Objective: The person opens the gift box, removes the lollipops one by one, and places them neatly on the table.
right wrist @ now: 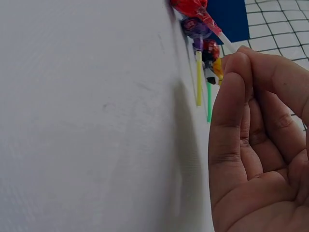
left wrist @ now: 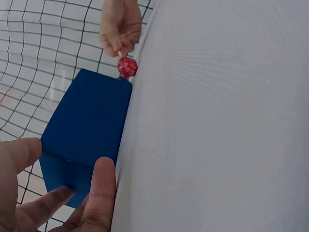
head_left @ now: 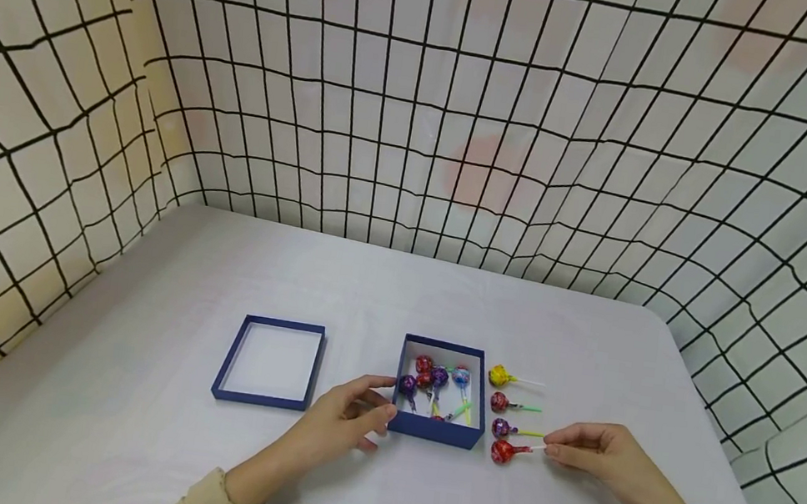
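My right hand [head_left: 600,459] pinches the white stick of a red-wrapped lollipop [head_left: 502,452] between thumb and fingertips, its head pointing left. The right wrist view shows the pinched white stick [right wrist: 226,41] up close. Beyond it lie a purple lollipop [head_left: 500,428] with a yellow stick, a dark red lollipop [head_left: 499,402] with a green stick and a yellow lollipop [head_left: 499,376], in a column beside the blue box [head_left: 438,432]. At that box's left side, my left hand [head_left: 345,417] rests with fingers spread, fingertips on its wall. Several lollipops [head_left: 439,376] lie jumbled inside.
A shallow blue-rimmed lid [head_left: 264,400] with a white inside lies left of the box on the white-covered table [head_left: 136,337]. Black grid netting [head_left: 422,103] over pale cloth surrounds the table at the back and both sides.
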Demonstrator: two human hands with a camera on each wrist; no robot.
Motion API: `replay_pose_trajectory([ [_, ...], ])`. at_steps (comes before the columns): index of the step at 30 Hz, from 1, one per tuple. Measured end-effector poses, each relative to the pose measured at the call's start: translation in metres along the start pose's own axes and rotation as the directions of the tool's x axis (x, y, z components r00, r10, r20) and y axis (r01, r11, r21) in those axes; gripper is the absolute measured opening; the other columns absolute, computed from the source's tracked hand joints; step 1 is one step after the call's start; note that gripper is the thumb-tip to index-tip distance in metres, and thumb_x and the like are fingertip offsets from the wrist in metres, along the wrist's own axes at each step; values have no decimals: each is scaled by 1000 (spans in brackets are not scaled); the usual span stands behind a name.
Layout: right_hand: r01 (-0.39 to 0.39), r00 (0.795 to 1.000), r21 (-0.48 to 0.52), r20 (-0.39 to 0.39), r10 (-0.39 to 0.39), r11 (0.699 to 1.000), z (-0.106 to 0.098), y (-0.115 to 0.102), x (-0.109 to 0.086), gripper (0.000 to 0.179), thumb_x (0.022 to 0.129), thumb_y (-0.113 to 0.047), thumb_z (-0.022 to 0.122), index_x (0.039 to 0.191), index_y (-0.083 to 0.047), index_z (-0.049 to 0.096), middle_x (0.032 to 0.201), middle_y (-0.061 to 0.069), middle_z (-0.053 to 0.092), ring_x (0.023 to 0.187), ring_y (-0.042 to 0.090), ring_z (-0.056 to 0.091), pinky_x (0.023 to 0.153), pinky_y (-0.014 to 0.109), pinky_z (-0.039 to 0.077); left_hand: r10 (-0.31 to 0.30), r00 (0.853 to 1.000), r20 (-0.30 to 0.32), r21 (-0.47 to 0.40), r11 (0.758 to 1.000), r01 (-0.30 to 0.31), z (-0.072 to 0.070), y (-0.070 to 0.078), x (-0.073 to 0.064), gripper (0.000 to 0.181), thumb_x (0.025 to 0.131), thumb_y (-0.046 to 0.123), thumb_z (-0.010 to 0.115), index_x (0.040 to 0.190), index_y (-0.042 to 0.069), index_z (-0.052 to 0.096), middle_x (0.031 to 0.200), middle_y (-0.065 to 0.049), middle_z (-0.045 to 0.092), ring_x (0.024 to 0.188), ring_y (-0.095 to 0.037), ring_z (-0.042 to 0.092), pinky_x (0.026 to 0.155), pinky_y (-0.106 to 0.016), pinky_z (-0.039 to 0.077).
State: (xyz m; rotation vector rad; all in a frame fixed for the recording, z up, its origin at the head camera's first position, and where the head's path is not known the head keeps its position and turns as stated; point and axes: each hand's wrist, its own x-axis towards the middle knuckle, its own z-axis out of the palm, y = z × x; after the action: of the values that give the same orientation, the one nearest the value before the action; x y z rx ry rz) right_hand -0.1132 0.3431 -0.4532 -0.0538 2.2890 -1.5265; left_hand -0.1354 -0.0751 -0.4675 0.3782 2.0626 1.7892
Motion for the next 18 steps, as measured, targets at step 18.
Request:
replay_pose_trajectory([
  [18,-69,994,-278,-98,43,958,9,-2,1,23,96,-22,82,108,-3,82,96,4,80,73,7,62,61,23,57,13,1000,3,0,1000,-13,0,1,0,52,108,26,67,154,6,55,125,-18,71,96,-22,74,74,-34,69],
])
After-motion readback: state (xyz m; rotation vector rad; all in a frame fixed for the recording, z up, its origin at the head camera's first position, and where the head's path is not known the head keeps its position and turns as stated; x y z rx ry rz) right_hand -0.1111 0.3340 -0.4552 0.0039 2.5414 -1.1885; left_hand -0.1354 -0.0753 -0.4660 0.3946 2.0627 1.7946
